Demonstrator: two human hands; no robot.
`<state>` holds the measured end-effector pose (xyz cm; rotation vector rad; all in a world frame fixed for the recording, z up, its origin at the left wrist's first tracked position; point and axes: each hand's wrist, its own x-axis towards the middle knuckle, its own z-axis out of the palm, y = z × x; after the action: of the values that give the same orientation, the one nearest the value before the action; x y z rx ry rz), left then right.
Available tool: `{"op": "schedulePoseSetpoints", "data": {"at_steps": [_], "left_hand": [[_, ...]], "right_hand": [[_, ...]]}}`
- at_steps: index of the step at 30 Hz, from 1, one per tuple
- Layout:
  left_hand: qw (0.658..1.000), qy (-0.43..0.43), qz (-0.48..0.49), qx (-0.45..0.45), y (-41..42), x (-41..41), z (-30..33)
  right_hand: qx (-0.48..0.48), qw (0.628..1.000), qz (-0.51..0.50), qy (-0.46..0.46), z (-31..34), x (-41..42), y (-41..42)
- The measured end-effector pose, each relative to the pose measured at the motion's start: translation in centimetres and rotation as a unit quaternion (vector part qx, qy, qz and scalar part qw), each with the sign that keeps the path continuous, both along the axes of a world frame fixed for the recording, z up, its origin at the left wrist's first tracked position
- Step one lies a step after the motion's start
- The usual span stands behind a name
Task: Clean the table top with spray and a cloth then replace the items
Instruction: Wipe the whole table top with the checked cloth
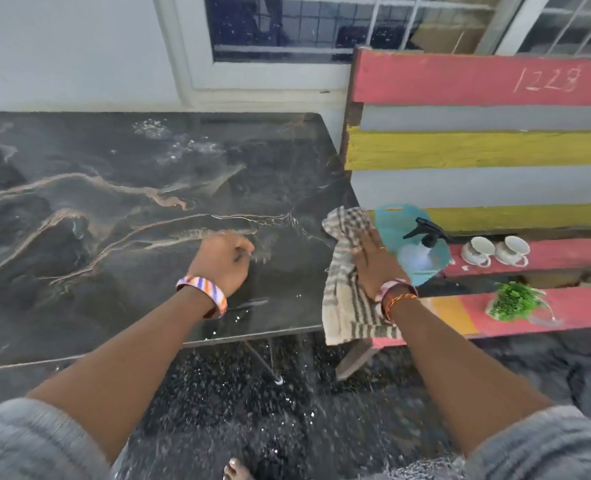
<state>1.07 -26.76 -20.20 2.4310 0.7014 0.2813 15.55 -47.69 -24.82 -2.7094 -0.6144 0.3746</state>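
A right hand (370, 258) lay flat on the limp checked cloth (347, 296) at the wet desk (131, 188) edge, the left hand (226, 259) apparently curled, holding nothing.

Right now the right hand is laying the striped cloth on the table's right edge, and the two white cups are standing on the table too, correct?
Not quite. The head view shows the two white cups on the painted bench beside the table, not on it. The right hand does lie on the striped cloth at the table's right edge.
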Motion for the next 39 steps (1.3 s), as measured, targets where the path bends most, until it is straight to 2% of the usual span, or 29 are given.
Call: {"op": "schedulePoseSetpoints", "data": {"at_steps": [5,9,14,21,24,27,29,31,34,36,39], "left_hand": [[0.999,-0.012,0.033,-0.039,0.5,-1.3,0.1],[0.997,-0.019,0.063,-0.04,3.1,-2.4,0.4],[0.997,-0.013,0.07,-0.023,8.7,-4.7,0.4],[0.997,0.01,0.069,0.018,19.3,-9.7,-0.6],[0.996,0.02,0.07,0.049,22.7,-11.2,-0.5],[0.997,0.022,0.045,0.056,24.3,-10.8,-0.1],[0.998,0.023,0.017,0.054,24.5,-9.8,0.3],[0.998,0.023,-0.021,0.058,23.9,-8.6,0.5],[0.993,0.019,-0.101,0.054,21.5,-6.6,0.5],[0.986,0.016,-0.16,0.051,20.0,-5.2,0.1],[0.974,0.014,-0.222,0.043,18.0,-3.0,-0.2]], "right_hand": [[0.036,0.993,-0.062,-0.095,-0.3,-5.4,-2.0],[0.019,0.978,-0.068,-0.198,-1.7,-10.2,-1.0],[0.008,0.98,-0.032,-0.196,-1.8,-15.1,5.1],[-0.012,0.987,0.041,-0.155,-1.1,-24.3,19.7],[-0.017,0.986,0.104,-0.133,-0.8,-28.1,25.0],[-0.02,0.982,0.157,-0.107,-0.2,-28.7,26.1],[-0.023,0.983,0.159,-0.086,0.0,-27.5,25.0],[-0.042,0.99,0.102,-0.087,0.1,-25.7,22.9],[-0.089,0.99,-0.054,-0.091,0.3,-22.1,17.7],[-0.118,0.977,-0.158,-0.085,0.1,-19.7,13.8],[-0.099,0.949,-0.297,-0.044,-0.2,-16.1,10.0]]}}
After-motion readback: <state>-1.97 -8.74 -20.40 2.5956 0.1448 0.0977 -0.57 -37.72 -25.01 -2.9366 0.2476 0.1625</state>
